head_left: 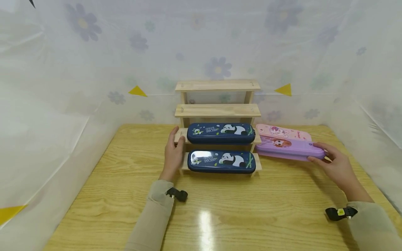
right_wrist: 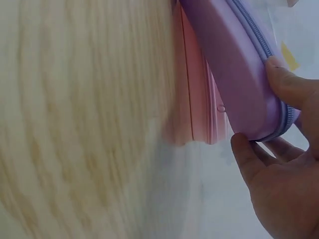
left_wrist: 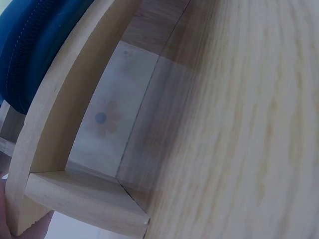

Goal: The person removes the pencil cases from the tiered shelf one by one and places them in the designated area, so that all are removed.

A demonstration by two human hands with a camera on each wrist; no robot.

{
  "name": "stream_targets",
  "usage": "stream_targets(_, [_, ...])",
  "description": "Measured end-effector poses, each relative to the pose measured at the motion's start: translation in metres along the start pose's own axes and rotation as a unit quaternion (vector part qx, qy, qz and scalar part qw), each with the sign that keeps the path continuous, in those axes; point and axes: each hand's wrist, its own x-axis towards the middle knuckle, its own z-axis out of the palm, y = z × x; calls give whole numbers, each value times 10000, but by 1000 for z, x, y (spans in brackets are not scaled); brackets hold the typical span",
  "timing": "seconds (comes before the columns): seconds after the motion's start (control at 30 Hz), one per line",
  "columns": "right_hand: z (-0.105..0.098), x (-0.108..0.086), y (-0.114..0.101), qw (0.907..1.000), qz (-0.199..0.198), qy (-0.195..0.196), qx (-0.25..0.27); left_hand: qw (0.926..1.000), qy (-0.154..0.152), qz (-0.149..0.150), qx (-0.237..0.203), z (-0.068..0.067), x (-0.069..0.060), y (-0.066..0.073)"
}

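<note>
A purple pencil case (head_left: 293, 149) with a cartoon girl on its lid is pinched at its right end by my right hand (head_left: 337, 165). In the right wrist view the thumb lies by the zip of the purple case (right_wrist: 239, 69), fingers below it. Behind it lies a pink pencil case (head_left: 282, 131), partly covered. My left hand (head_left: 173, 153) holds the left end of a low step of the wooden stepped rack (head_left: 216, 110). Two dark blue panda pencil cases, an upper one (head_left: 221, 133) and a lower one (head_left: 221, 161), lie on the two lowest steps.
The rack's top step (head_left: 216, 85) and the one below it are bare. All stands on a wood-grain table (head_left: 245, 209). A pale flowered curtain (head_left: 176, 45) encloses the back and sides, close behind the rack.
</note>
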Motion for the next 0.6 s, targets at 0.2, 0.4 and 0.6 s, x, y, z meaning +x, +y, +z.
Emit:
stream_targets(0.2, [-1,5,6,9957,439,-731,-371,10000,8,-18,34,0,0,0])
stream_targets(0.4, [1,15,10,9904,563,-1092,-641,10000,37,-9,21,0,1,0])
stream_targets(0.6, [3,22,18,9876,479,-1179,-916,10000,37,-18,21,0,1,-2])
